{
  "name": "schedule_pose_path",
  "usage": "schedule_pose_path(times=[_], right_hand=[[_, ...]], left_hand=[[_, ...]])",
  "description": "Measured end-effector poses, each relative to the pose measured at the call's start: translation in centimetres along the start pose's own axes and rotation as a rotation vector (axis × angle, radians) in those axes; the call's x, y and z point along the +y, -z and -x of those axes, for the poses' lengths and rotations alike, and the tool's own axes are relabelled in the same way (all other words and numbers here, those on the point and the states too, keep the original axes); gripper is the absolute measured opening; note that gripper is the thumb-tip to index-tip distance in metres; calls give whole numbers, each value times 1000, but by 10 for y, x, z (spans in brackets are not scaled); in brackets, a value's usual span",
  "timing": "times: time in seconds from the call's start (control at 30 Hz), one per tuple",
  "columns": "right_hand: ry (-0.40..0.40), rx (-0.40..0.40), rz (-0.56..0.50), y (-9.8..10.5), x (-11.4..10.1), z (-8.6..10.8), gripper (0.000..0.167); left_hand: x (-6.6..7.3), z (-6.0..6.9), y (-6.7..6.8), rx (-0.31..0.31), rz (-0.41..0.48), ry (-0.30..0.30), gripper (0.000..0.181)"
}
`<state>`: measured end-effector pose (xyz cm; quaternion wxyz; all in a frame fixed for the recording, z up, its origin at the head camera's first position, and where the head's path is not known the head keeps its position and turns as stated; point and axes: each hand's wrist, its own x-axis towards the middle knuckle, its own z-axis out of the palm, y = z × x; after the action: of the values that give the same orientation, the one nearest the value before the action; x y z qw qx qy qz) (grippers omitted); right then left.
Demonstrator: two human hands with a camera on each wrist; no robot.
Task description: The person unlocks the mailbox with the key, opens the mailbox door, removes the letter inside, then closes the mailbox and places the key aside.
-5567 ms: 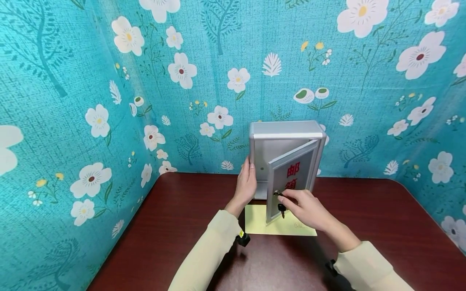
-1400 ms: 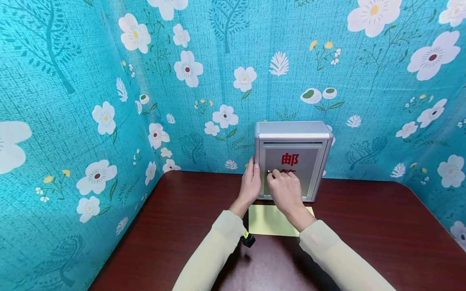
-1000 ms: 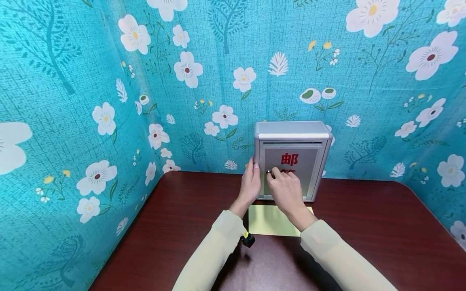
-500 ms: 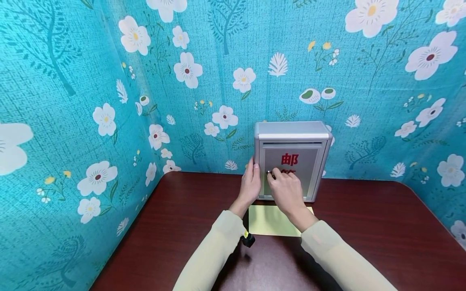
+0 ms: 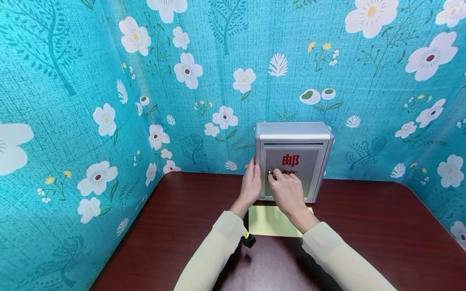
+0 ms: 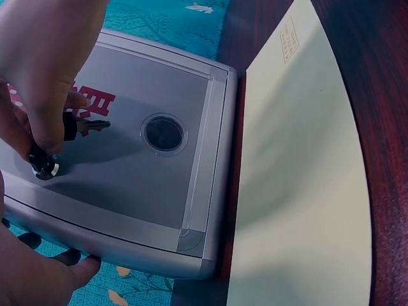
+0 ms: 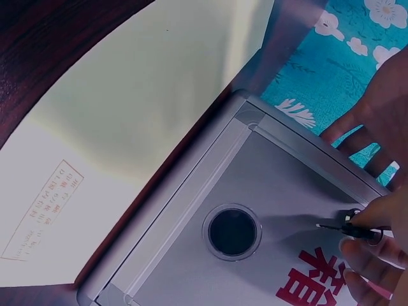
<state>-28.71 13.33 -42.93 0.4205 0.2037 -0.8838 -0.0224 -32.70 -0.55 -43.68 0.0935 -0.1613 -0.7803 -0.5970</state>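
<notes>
A silver mailbox (image 5: 295, 128) with red characters stands upright on the table, its front door (image 5: 309, 161) shut. Against the mailbox's left side rests my left hand (image 5: 251, 185), fingers fairly straight and the thumb near the front edge. My right hand (image 5: 289, 192) pinches a black-headed key (image 6: 39, 152) at the lock (image 6: 47, 171) on the door's left side. A second key (image 6: 95, 125) on the same ring sticks out beside the fingers. How deep the pinched key sits is hidden. A round dark window (image 7: 233, 232) shows low on the door.
Flat on the dark red table (image 5: 182, 226), right in front of the mailbox, lies a pale yellow envelope (image 5: 273, 222) with red print at one end. A blue floral cloth (image 5: 218, 93) hangs behind and to the left.
The mailbox door stood ajar several seconds ago and is now shut. The right hand moved with it, still on the key. In the last second, hardly anything visibly shifts.
</notes>
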Motion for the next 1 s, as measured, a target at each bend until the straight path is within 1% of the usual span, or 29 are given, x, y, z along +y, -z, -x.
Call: schedule_pose_path(times=[0.23,0.37,0.47,0.6,0.83,1.0], right_hand=[[3,12,-5,-1,1,0,20],[-3,17,-17,-1,0,0,21],[-8,24,-25,-1,0,0,21],[-7,33,-30,-3,1,0,21],[-5,29,-26,-2,0,2,21],[1,26,-27,-1,0,1,21]], left_hand=[[1,1,0,-3,2,-4,54],[0,1,0,-2,1,-18,53],[1,1,0,-10,-2,-28,54],[1,2,0,-18,-13,-26,55],[-1,2,-1,-13,-18,-35,56],[-5,0,-3,-6,-29,-54,57]])
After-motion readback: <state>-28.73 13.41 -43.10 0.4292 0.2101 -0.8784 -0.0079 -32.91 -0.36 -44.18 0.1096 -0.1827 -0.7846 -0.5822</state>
